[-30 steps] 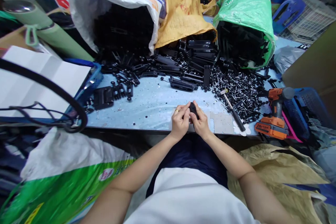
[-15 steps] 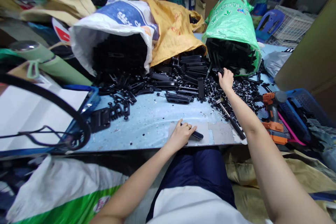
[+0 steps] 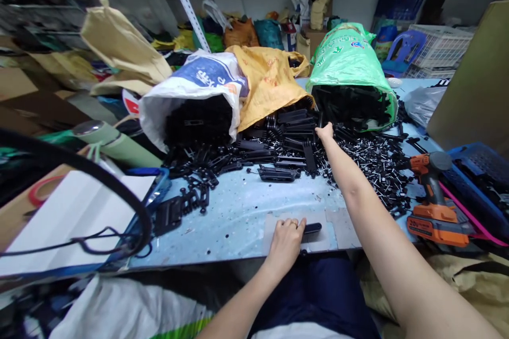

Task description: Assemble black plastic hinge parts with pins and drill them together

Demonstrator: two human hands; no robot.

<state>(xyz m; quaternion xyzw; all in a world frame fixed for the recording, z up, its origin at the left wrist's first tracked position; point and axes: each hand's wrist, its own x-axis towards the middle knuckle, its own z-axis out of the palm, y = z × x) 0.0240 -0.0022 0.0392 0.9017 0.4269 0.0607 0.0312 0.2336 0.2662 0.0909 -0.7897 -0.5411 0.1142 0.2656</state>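
My left hand [image 3: 288,235] is closed over a long black plastic part [image 3: 312,228], pressing it against a grey plate [image 3: 332,235] at the table's front edge. One rounded end of that part sticks out to the right of my fingers. My right arm is stretched far forward. At its end my right hand [image 3: 326,131] has its fingers bent together among black parts [image 3: 298,130], between the yellow bag [image 3: 264,82] and the green bag [image 3: 344,55]. What its fingertips grip is too dark and small to make out.
Loose screws [image 3: 369,164] lie heaped right of my forearm, beside an orange cordless drill [image 3: 433,196]. A white-and-blue bag [image 3: 199,77] of black parts lies open at the back left. A black cable [image 3: 131,196] loops over the left side near white paper [image 3: 79,217].
My right hand has moved left, from the green bag's mouth to the black parts beside it. My left hand stays on its part. The view has tilted up, and my forearm now hides the hammer.
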